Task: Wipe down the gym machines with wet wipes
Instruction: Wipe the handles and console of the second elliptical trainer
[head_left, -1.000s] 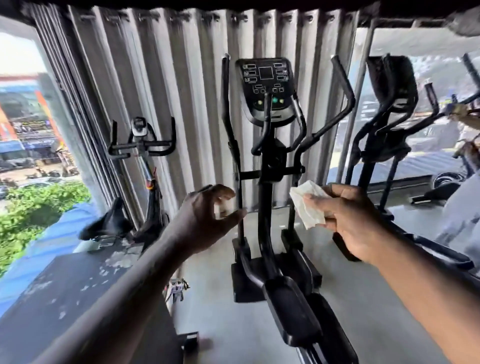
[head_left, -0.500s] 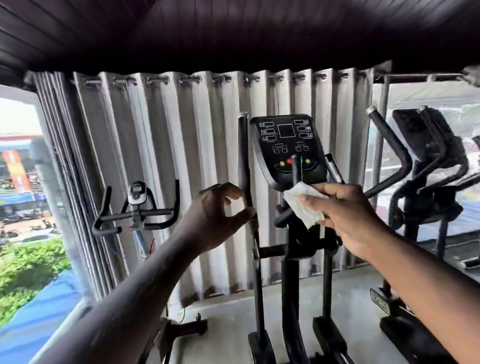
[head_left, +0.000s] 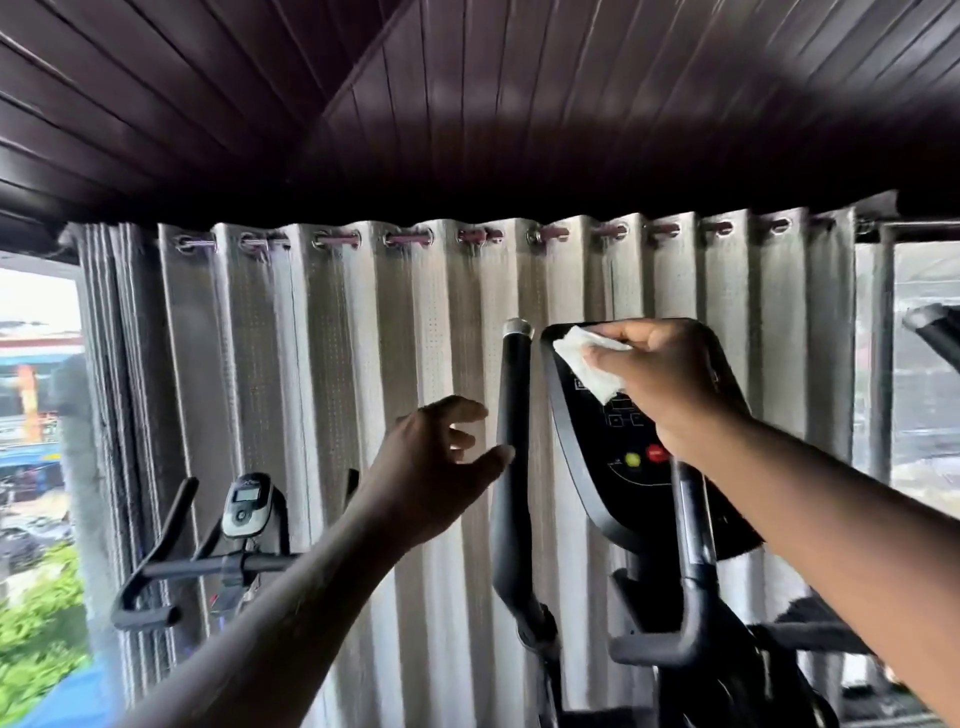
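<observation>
**DESK:** What does the frame show at the elliptical?

**OPERATOR:** GYM, BY THE CURTAINED WALL. My right grip (head_left: 660, 379) is clamped on a white wet wipe (head_left: 587, 366), fingers and thumb curled round it. It presses the wipe against the upper left corner of the elliptical's black console (head_left: 618, 499). The wipe covers the top of the button panel. A red button (head_left: 657, 453) and a yellow-green one (head_left: 632, 459) show lower down, just left of my wrist.

**DESK:** And the other arm?

**OPERATOR:** My left grip (head_left: 436, 467) is apart, fingers loosely bent, holding nothing. It hovers just left of the machine's upright left handlebar (head_left: 511, 519), a black bar with a silver cap on top. The thumb tip overlaps the bar's edge, and I cannot tell from here whether it touches.

**DESK:** What surrounds the machine?

**OPERATOR:** A pale grey eyelet curtain (head_left: 363, 364) hangs from a rod right behind it. It runs across most of the far wall beneath a dark panelled ceiling (head_left: 467, 104). To the left, beside the window (head_left: 36, 312), stands a spin bike (head_left: 208, 566) with black handlebars and a small grey display (head_left: 248, 504) above them. Greenery and street buildings show through the glass. At the far right edge, part of a second black machine (head_left: 935, 332) stands before another pane.
</observation>
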